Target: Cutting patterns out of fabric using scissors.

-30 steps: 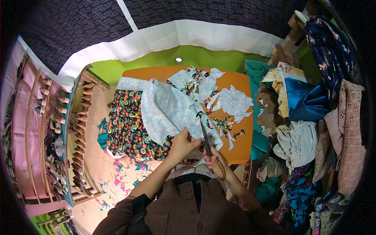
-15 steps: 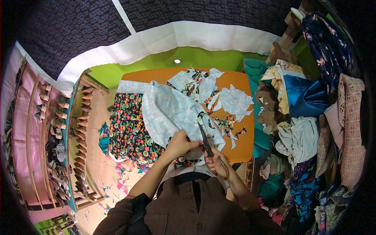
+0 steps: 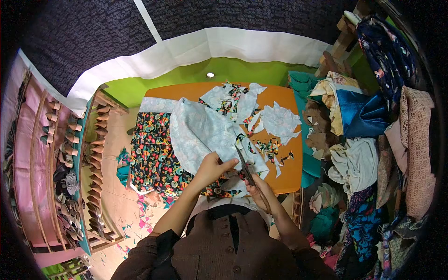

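Observation:
My right hand [image 3: 259,189] is closed on dark-bladed scissors [image 3: 245,164], whose blades point up and away over the cloth. My left hand [image 3: 213,170] grips the near edge of the fabric [image 3: 198,128]; its thumb reaches right toward the scissors, and its other fingers are mostly hidden. The fabric is black with a colourful print, folded so that its pale underside faces up on the right. Below the left thumb lies a small greyish piece [image 3: 232,183], partly covered. Cut scraps [image 3: 279,119] of the same fabric are scattered at the right.
The orange table [image 3: 287,172] bears the cloth. Heaped fabrics, among them a shiny blue one [image 3: 361,112] and a white one [image 3: 354,163], crowd the right. At left stands a rack of shoe-shaped wooden forms [image 3: 96,168]. Coloured scraps [image 3: 144,210] litter the floor.
My left hand has shifted slightly up, its thumb lifting away from the scissors' pivot. The scissors have turned a little in my right hand, and the greyish piece shows more.

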The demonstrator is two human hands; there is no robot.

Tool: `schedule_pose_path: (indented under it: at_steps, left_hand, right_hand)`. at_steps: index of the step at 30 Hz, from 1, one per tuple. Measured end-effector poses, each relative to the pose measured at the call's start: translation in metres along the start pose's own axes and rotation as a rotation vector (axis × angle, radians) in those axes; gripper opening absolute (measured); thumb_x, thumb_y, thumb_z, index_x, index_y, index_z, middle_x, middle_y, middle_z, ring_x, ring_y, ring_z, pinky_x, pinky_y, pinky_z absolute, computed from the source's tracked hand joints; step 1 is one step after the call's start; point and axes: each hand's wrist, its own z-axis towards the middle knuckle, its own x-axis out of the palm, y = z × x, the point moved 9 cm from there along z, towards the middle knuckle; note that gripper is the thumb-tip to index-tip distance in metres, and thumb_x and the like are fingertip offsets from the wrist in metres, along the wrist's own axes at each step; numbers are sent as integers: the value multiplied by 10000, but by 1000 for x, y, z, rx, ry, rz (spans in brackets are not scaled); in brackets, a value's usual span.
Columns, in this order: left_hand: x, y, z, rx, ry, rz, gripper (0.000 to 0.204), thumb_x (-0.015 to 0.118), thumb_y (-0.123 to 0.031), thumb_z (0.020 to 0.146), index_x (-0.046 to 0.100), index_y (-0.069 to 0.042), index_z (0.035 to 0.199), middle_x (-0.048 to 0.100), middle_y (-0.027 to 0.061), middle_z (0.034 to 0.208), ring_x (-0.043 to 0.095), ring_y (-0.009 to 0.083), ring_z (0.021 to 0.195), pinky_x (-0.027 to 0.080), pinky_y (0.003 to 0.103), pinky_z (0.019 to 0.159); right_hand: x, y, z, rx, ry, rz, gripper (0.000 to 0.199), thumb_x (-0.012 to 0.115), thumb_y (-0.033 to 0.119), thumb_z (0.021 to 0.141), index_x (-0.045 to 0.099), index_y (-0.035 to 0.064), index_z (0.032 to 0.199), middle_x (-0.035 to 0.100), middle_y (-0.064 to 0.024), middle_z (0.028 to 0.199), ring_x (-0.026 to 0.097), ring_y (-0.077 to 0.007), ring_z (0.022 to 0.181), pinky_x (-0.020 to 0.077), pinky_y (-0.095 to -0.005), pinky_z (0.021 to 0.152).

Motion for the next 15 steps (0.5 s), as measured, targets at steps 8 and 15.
schedule_pose_path:
  at_steps: [8,15]
  left_hand:
    - [0,0,-2,-8,-7,90,328,655,-265,698,600,54,641,582,89,536,544,116,463,417,248,454]
    - [-3,11,-7,-18,-29,18,305,657,-254,693,606,43,648,585,87,542,540,108,469,415,251,446]
  right_hand:
    - [-4,-8,2,168,79,-24,320,430,405,834,474,91,876,419,54,672,348,-25,524,282,-162,460]
    - [1,20,-8,100,217,-286,259,435,369,826,477,114,840,407,80,622,337,-22,492,260,-163,441]
